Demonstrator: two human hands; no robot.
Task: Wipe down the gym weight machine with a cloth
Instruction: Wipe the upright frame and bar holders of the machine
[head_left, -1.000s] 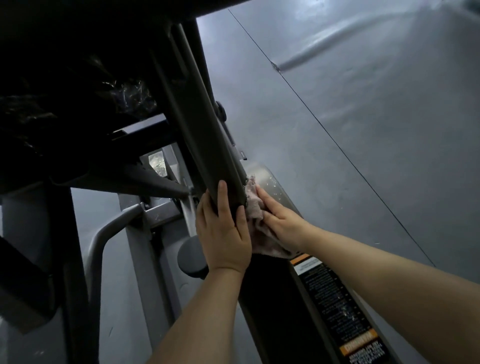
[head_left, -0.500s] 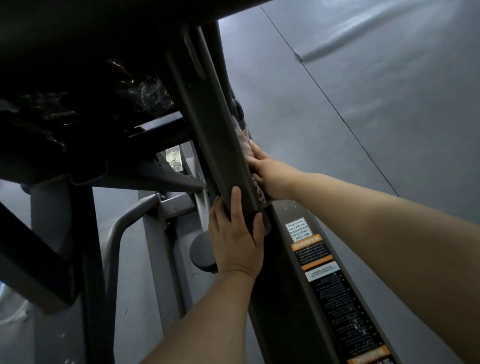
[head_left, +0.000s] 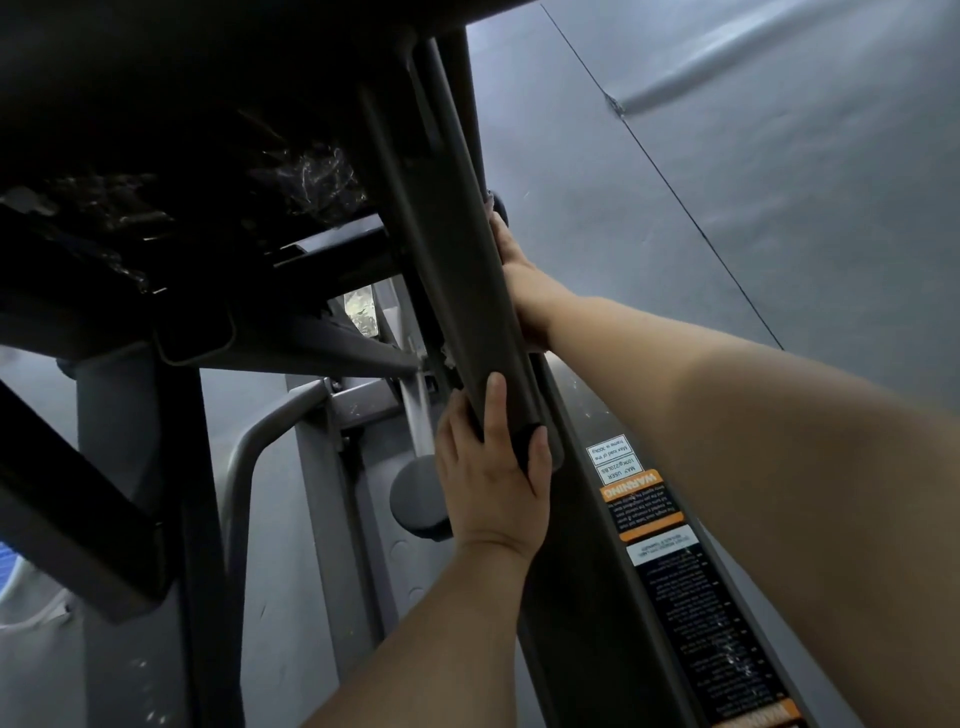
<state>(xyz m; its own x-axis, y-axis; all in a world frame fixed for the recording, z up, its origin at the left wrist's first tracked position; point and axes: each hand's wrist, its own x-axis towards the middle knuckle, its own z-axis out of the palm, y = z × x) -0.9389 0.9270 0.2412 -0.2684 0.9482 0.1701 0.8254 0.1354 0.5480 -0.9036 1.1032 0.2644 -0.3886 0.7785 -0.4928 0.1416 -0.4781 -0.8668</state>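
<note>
Nearest the viewer, two bare forearms reach up and away into the gym weight machine (head_left: 597, 623). Along its dark lower beam runs an orange-and-black warning label (head_left: 641, 506), printed upside down from this angle, with a small white load sticker (head_left: 613, 460) just beyond it.

The left hand (head_left: 493, 478) grips the lower end of a slanted dark bar (head_left: 457, 270). Index finger lies straight up the bar's face; thumb wraps the bar's rounded end on the right side; the remaining fingers curl behind on the left. Contact is firm, with the palm against the metal.

Farther up, the right hand (head_left: 522, 291) sits against the right side of the same bar, mostly hidden behind it. Only the back of the hand and wrist show. Finger position: cannot tell. A small pale sliver at the fingertips may be the cloth (head_left: 488, 200); otherwise the cloth is hidden between hand and bar, so the hold on it cannot be confirmed.

Left of the hands: a round grey knob (head_left: 415, 493) and a curved grey tube (head_left: 260, 452). Beyond, black frame members cross under a dark underside. Grey floor (head_left: 727, 182), with a thin seam line, lies to the right.
</note>
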